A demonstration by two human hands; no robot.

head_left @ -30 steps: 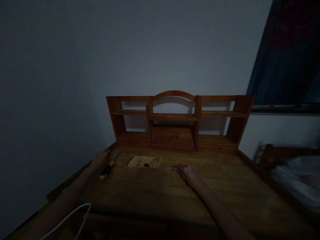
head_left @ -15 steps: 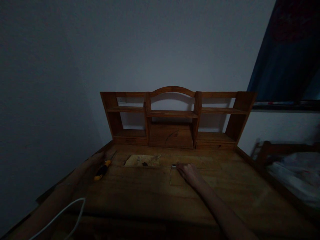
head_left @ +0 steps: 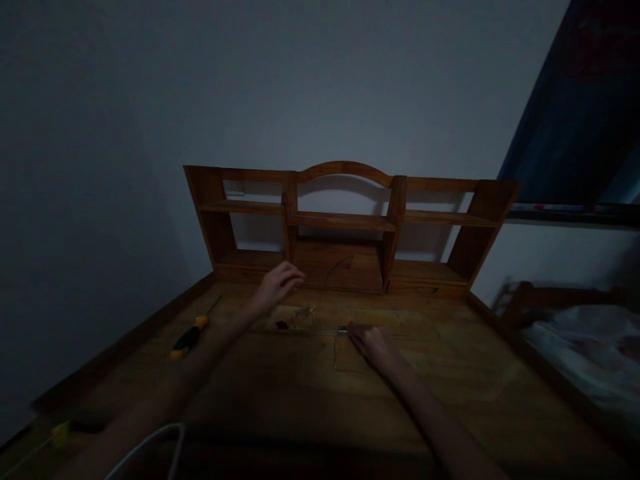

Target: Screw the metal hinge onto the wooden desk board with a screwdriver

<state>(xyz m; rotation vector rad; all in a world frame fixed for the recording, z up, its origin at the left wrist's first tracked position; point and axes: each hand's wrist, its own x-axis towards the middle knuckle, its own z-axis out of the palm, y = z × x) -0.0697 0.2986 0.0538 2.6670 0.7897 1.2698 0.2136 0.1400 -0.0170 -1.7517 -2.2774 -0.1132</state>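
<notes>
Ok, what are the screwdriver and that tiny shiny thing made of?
The screwdriver handle looks like smooth plastic, yellow and black; its thin shaft is probably metal. The tiny shiny thing seems polished metal, gleaming silvery, but could be plastic.

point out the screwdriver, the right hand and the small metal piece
screwdriver (head_left: 186, 341): head view, on the handle
right hand (head_left: 376, 344): head view, back of the hand
small metal piece (head_left: 343, 330): head view, its top
</notes>
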